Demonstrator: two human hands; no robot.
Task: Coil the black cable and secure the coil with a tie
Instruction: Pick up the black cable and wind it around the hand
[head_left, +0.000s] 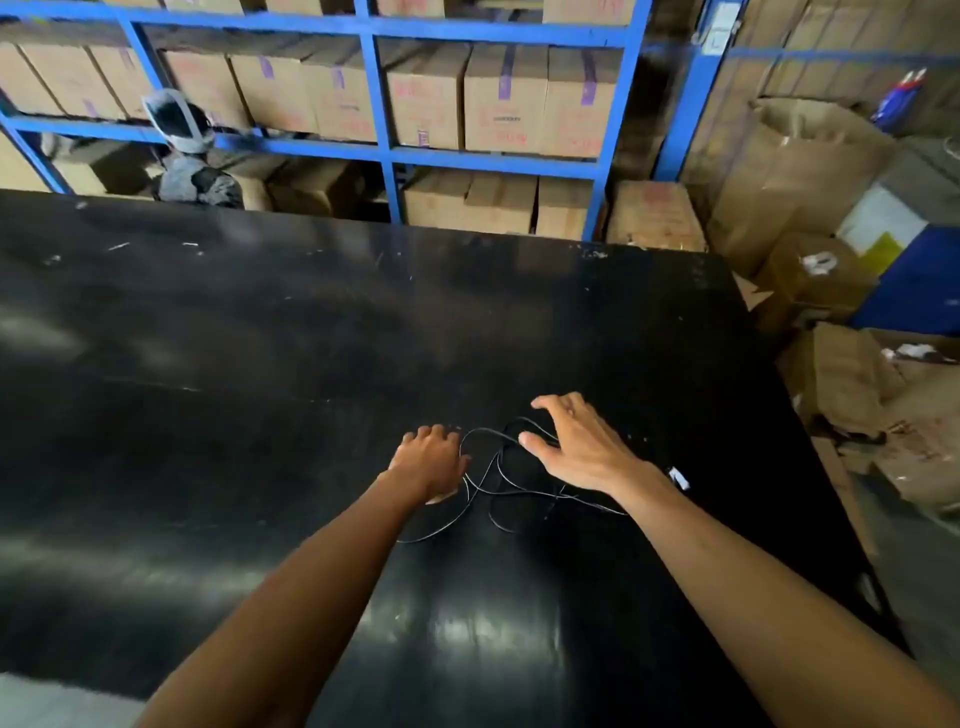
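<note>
A thin black cable (498, 480) lies in loose, tangled loops on the black table (260, 338), in front of me between my two hands. My left hand (428, 460) rests knuckles up at the left edge of the loops, fingers curled down; its fingertips are hidden, so a grip on the cable is unclear. My right hand (576, 447) hovers over the right part of the tangle, fingers and thumb spread apart, holding nothing. A small white piece (678, 478) lies on the table just right of my right wrist.
The table's right edge (810, 441) drops to a floor littered with torn cardboard (857, 384). Beyond the far edge stand blue shelves (379, 104) full of cartons. A person (192, 156) sits behind the table at far left.
</note>
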